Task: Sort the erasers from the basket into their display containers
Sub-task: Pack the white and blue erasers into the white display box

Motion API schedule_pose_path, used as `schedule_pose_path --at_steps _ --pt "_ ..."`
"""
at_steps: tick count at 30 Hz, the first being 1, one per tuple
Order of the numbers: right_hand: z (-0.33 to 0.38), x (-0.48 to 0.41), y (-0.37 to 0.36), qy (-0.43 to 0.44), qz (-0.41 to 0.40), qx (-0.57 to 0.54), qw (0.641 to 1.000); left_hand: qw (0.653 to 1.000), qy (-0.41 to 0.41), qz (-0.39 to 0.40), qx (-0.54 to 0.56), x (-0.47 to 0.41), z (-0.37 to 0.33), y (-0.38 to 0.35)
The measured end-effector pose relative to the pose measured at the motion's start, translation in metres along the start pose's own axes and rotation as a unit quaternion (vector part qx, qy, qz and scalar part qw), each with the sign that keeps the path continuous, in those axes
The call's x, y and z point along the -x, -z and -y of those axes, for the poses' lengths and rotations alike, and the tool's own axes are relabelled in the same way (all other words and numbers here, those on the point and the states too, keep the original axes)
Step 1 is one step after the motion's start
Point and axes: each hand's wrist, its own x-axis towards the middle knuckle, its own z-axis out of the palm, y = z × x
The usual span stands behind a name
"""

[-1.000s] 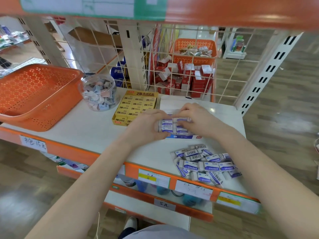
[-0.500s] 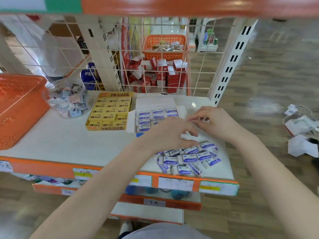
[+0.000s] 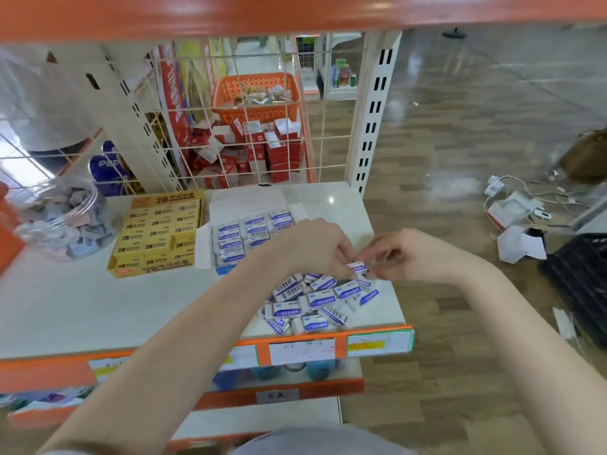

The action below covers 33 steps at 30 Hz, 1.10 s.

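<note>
A loose pile of white and blue erasers lies at the shelf's front right corner. Behind it an open white display box holds rows of the same erasers. My left hand and my right hand meet just above the pile. Both pinch one blue and white eraser between their fingertips. A yellow box of 2B erasers stands left of the white box. The orange basket shows only as a sliver at the left edge.
A clear jar of pastel erasers stands at the back left. A wire grid backs the white shelf, with red boxes and another orange basket behind it. Cables and papers lie on the wooden floor at the right.
Both hands have left the white display box and come down to the loose pile, where they now pinch one eraser. The view has swung to the right.
</note>
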Motion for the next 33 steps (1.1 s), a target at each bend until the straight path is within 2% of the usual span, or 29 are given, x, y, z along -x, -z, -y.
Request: schedule_pose_path --at_steps 3,11,16,24,33 --pt "-0.003 0.001 -0.002 -0.004 -0.009 0.002 1.000 1.000 -0.001 -0.014 0.005 -0.003 0.002 -0.001" --pt "0.002 0.003 -0.005 -0.040 0.014 0.013 0.999 0.985 -0.030 -0.154 0.074 0.002 0.012 0.002" --pt "0.011 -0.004 -0.008 -0.046 0.012 0.033 0.998 0.973 -0.023 -0.199 0.115 0.012 0.019 -0.001" --pt "0.018 -0.024 -0.013 -0.034 -0.012 0.067 0.997 0.953 0.041 -0.253 0.163 0.034 0.043 -0.008" --pt "0.022 -0.044 -0.007 -0.031 -0.012 0.070 0.997 0.934 0.125 -0.306 0.135 0.070 0.066 -0.007"
